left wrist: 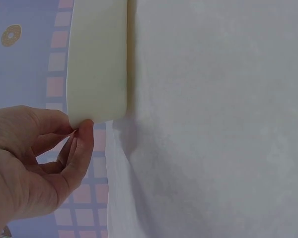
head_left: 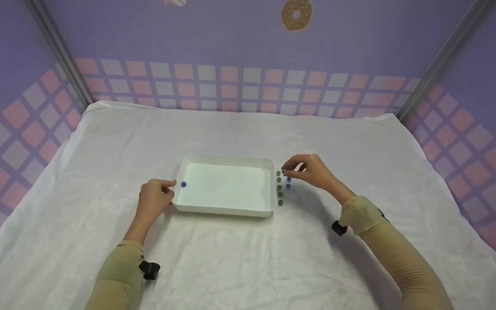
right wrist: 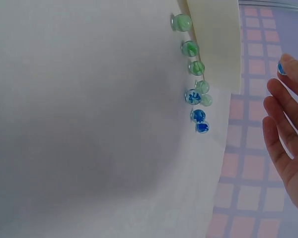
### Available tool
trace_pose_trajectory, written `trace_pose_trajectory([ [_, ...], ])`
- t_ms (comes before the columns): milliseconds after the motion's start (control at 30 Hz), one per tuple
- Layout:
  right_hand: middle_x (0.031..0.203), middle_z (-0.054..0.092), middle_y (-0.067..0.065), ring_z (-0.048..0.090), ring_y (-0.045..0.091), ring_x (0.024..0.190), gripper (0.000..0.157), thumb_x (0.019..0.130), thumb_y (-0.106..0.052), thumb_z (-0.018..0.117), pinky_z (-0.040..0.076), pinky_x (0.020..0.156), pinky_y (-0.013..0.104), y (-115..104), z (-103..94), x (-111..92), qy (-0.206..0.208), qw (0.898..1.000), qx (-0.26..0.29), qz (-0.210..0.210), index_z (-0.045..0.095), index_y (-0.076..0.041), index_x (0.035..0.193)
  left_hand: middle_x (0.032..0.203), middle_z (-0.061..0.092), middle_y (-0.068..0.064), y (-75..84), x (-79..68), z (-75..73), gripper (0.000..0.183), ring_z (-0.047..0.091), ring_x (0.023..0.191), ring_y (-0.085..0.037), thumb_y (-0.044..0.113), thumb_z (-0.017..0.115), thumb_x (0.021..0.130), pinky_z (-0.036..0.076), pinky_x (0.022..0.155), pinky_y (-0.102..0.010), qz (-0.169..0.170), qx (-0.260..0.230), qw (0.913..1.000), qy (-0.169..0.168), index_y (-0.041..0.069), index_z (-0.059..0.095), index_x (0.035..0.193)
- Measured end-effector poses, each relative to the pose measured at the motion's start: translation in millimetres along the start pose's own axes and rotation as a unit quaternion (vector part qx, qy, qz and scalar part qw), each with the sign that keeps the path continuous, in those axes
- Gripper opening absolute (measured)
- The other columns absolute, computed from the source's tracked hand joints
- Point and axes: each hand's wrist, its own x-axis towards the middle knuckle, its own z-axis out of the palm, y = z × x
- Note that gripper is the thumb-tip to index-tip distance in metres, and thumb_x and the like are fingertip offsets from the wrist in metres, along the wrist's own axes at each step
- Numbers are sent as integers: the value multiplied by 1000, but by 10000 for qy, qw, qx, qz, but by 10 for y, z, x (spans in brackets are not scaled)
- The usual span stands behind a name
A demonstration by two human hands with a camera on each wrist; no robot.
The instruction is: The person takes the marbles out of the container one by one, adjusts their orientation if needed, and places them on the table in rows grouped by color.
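Observation:
A white rectangular tray (head_left: 225, 211) sits on the cloth, with one blue marble (head_left: 183, 184) inside near its left wall. My left hand (head_left: 155, 198) pinches the rim at the tray's left end between thumb and fingers; the left wrist view shows the fingertips (left wrist: 86, 130) on the corner of that wall. Just beyond the tray's right end, my right hand (head_left: 310, 170) holds a blue marble (right wrist: 281, 68) between thumb and index finger, the other fingers loosely extended. Below it a row of green marbles (right wrist: 190, 48) lies along the tray's right wall, with several blue marbles (right wrist: 198, 116) beside them.
A wrinkled white cloth (head_left: 239, 258) covers the table. Purple walls with a pink and white checked band (head_left: 230, 82) stand at the back and on both sides, with grey metal posts (head_left: 441, 56) at the corners.

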Motion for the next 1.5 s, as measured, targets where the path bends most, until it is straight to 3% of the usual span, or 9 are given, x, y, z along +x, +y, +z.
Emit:
trace_pose_trajectory([
  [133,96,76,-1,68,11,84,19,89,-28,74,57,71,34,37,-12,-83,47,9998,-16,198,77,-14,101,96,70,-24,6,3,-5,36,55,60,-13,-3,56,88,46,54,-22,-38,6,10000,-30,-4,66,123],
  [400,94,76,1,67,10,83,18,87,-28,75,55,70,24,85,0,-210,154,9988,-48,463,77,-15,100,95,70,-24,2,1,-15,36,58,57,-11,-3,55,88,47,53,-21,11,-43,10000,-56,-4,66,122],
  [567,94,76,1,67,11,84,20,87,-26,76,55,72,27,113,-5,-249,222,9976,-24,654,77,-11,100,95,70,-25,-6,11,-26,35,59,55,-8,-4,55,88,49,53,-20,99,-84,9999,-70,-6,66,121],
  [800,93,76,1,67,10,83,19,87,-30,75,55,72,29,153,22,-326,207,9969,-66,753,78,-16,100,93,70,-25,-1,13,-46,34,63,55,-12,-3,56,90,49,51,-19,247,-175,9995,-105,-6,66,122],
  [1267,98,76,1,68,14,89,23,90,-33,72,57,77,31,190,84,-429,22,9932,-14,1165,77,-15,103,95,69,-25,46,36,-91,35,61,58,-11,-2,56,89,49,54,-18,33,-121,9995,-281,-7,65,122],
  [1500,99,76,3,68,18,91,18,89,-27,73,56,80,36,202,123,-459,-2,9894,27,1453,77,-15,102,92,72,-24,25,51,-108,33,67,58,-17,-2,56,90,47,51,-18,118,-130,9993,-319,-7,66,120],
])
